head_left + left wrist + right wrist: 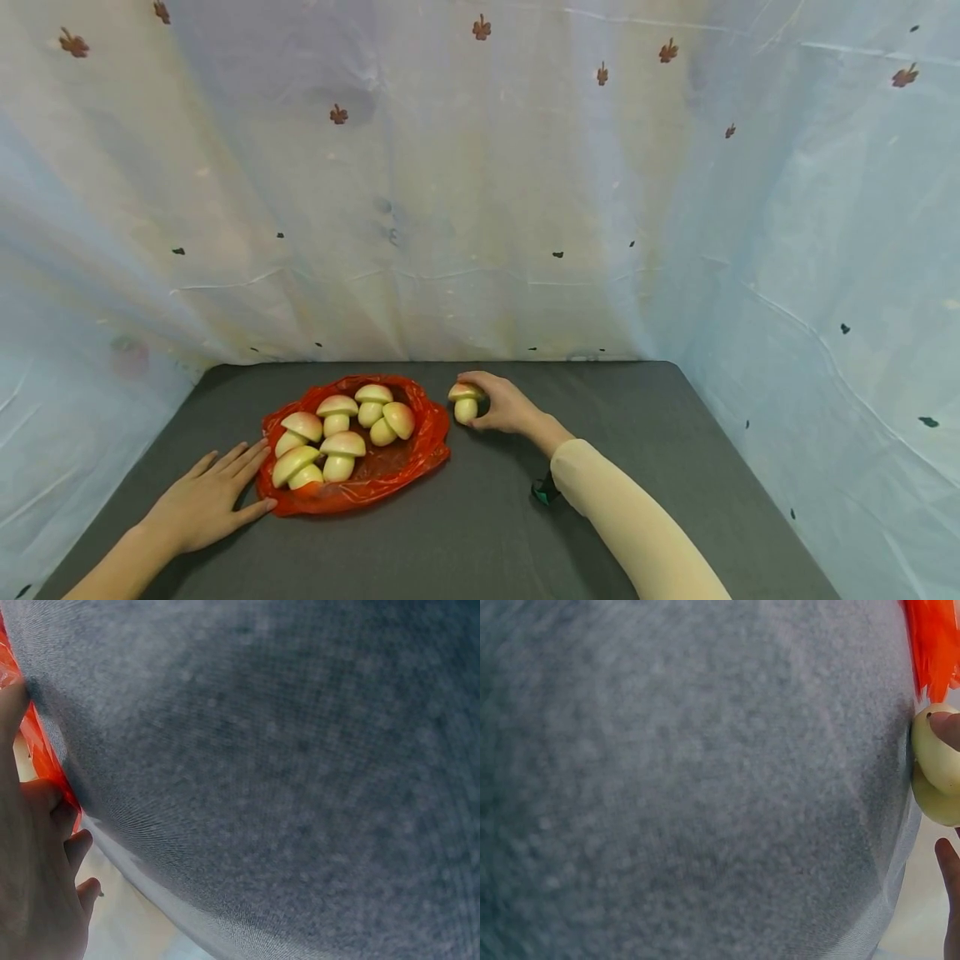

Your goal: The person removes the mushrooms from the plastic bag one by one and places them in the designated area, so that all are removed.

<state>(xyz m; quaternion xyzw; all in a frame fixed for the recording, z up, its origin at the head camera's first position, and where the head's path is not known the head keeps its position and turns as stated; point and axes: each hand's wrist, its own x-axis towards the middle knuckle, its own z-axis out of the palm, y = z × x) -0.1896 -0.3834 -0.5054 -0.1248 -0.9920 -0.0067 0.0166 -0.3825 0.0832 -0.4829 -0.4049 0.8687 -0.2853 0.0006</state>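
Currently:
Toy mushroom [466, 403]: upright on grey table cloth [487, 533], just right of red plastic bag [420, 454].
Right hand [504, 406]: fingers curled round the mushroom's cap and stem.
Left hand [206, 498]: flat on cloth, fingers straight and slightly apart, tips touching the bag's left edge.
Bag contents: seven toy mushrooms [341, 429], lying clustered.
Backdrop: pale curtain [480, 183] with leaf prints.

Cream long sleeve [637, 525] on right arm, bare left forearm [112, 567]
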